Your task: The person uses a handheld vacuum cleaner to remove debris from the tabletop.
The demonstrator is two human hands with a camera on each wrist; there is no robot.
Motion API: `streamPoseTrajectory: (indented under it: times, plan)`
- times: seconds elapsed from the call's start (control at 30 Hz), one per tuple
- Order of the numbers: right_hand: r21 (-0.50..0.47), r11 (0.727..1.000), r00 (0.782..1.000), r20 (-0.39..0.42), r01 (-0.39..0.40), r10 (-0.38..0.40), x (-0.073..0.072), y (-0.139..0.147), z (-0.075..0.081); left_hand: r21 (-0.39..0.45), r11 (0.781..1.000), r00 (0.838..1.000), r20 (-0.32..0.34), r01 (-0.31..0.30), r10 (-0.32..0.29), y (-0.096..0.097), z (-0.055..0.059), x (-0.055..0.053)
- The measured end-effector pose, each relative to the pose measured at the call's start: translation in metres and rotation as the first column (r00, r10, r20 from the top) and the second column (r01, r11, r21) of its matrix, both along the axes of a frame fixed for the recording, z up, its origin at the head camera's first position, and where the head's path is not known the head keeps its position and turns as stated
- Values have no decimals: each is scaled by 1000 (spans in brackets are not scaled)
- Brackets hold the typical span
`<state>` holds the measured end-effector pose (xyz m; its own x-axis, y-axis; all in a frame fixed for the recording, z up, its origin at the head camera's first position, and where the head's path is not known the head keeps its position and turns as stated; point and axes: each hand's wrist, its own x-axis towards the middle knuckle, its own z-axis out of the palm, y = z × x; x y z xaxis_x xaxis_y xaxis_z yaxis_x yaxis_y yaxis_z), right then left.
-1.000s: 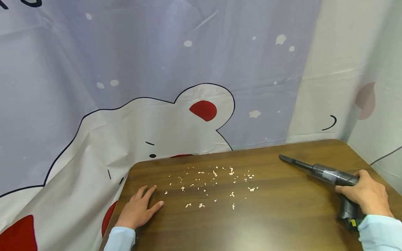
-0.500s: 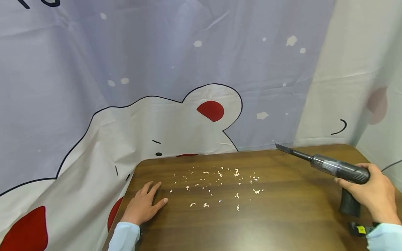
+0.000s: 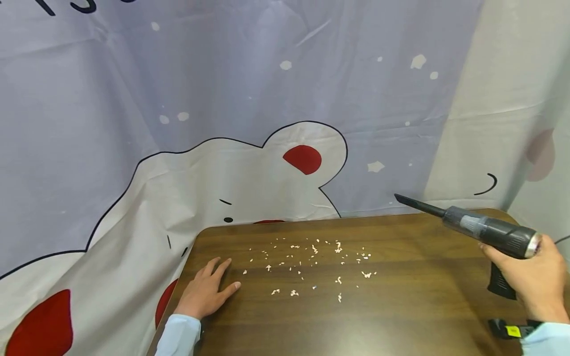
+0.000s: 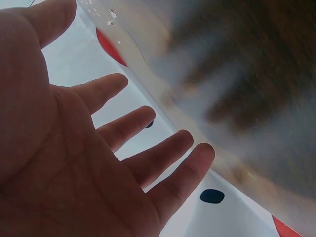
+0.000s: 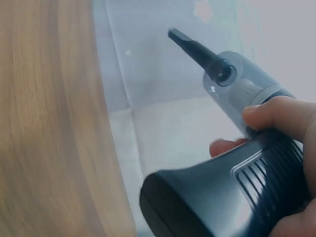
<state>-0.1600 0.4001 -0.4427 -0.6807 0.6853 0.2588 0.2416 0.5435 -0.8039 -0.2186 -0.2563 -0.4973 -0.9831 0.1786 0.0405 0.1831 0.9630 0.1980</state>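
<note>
My right hand [image 3: 541, 279] grips the handle of a dark handheld vacuum cleaner [image 3: 494, 230], fingers wrapped round it. Held above the right side of the table, the vacuum points its narrow nozzle [image 3: 418, 203] left and slightly up. In the right wrist view the vacuum's clear dust cup [image 5: 242, 86] and ribbed handle show. My left hand [image 3: 206, 291] lies spread at the table's left edge and holds nothing; whether it touches the top is hard to tell. Scattered small white crumbs [image 3: 338, 247] lie between the hands, nearer the left.
The brown wooden table [image 3: 401, 316] has rounded far corners. Right behind it hangs a printed curtain [image 3: 249, 188], with another pale sheet at the right. A dark cord [image 3: 563, 239] runs off at the far right.
My right hand has lifted the vacuum from low over the table and tilted its nozzle upward. The view has shifted slightly left. The left hand and crumbs keep their places.
</note>
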Motion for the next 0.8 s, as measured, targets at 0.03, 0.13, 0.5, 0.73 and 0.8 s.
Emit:
streamPoseTrajectory:
  times: [0.03,0.13,0.5,0.73,0.8]
  plan:
    - [-13,1000,1000,-13,10,-11,0,-1,1,1,1000,1000,-2,2,-2,0,0,0]
    - [-28,1000,999,-53,1,-3,-1,-5,1,3,1000,1000,-6,7,-7,0,-1,1]
    - [44,996,992,-98,-78,82,-1,-19,5,6,1000,1000,0,2,-2,0,-1,1]
    - [103,986,985,-100,-131,141,1,-24,5,7,1000,1000,-3,1,-1,-1,-2,1]
    - [140,981,982,-109,-136,152,2,-27,6,8,1000,1000,-3,-1,1,-1,-2,1]
